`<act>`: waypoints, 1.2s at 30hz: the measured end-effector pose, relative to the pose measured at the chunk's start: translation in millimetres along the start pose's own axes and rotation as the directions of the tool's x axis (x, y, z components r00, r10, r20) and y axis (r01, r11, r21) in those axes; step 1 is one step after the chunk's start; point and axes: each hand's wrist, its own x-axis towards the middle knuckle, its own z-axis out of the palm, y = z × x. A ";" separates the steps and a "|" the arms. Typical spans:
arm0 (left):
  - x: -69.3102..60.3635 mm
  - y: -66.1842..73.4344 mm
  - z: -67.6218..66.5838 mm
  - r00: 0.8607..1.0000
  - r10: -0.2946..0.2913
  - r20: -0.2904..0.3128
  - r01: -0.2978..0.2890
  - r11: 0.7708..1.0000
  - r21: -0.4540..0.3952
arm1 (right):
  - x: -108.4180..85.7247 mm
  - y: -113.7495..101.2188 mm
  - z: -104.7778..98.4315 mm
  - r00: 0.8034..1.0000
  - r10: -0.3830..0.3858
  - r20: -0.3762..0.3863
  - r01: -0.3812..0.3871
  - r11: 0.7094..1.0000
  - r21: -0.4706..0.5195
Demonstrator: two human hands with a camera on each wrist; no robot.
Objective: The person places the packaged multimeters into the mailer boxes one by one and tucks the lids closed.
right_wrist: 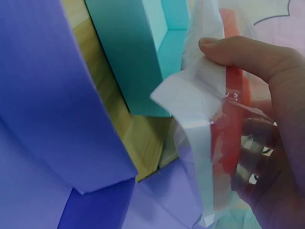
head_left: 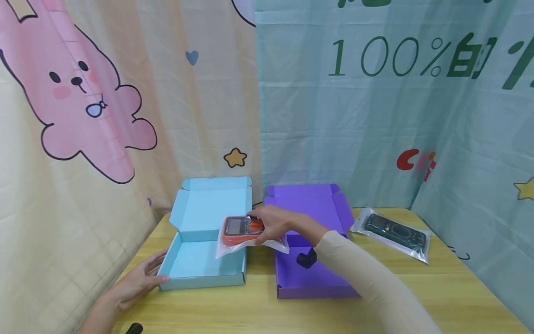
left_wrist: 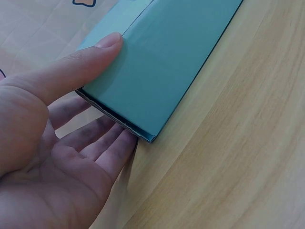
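My right hand [head_left: 273, 222] grips an orange multimeter [head_left: 235, 234] in a clear plastic bag, held above the right side of the open light blue box [head_left: 202, 282]. In the right wrist view the thumb presses one face of the bagged multimeter [right_wrist: 228, 129], and the fingers go round its other side. My left hand [head_left: 139, 278] holds the near left corner of the light blue box. In the left wrist view its thumb lies on the front wall [left_wrist: 152, 71], with the other fingers along the side, partly hidden by the box.
An open purple box [head_left: 317, 291] stands just right of the light blue one, partly behind my right arm, with a dark object [head_left: 306, 258] in it. A black multimeter [head_left: 394, 232] in a clear bag lies at the right. Curtains [head_left: 325, 120] hang behind the wooden table [head_left: 233, 311].
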 end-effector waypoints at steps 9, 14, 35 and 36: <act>-1.9 -5.0 -0.2 1.000 0.015 0.012 -0.014 1.000 -0.011 | 26.8 -13.4 12.7 0.999 -0.033 0.015 0.034 0.999 -0.034; -2.1 -5.0 -1.0 1.000 0.012 0.009 -0.011 1.000 -0.023 | 37.7 -23.1 20.3 0.999 -0.036 0.012 0.037 0.999 -0.034; -0.2 -5.1 -0.6 0.999 0.016 -0.043 -0.018 0.999 -0.033 | 94.4 -62.7 52.4 0.999 -0.008 0.047 0.009 1.000 -0.018; 0.0 -5.8 -0.5 0.999 0.025 -0.038 -0.027 0.999 -0.034 | 95.8 -62.2 54.5 0.999 0.002 0.049 -0.001 1.000 -0.019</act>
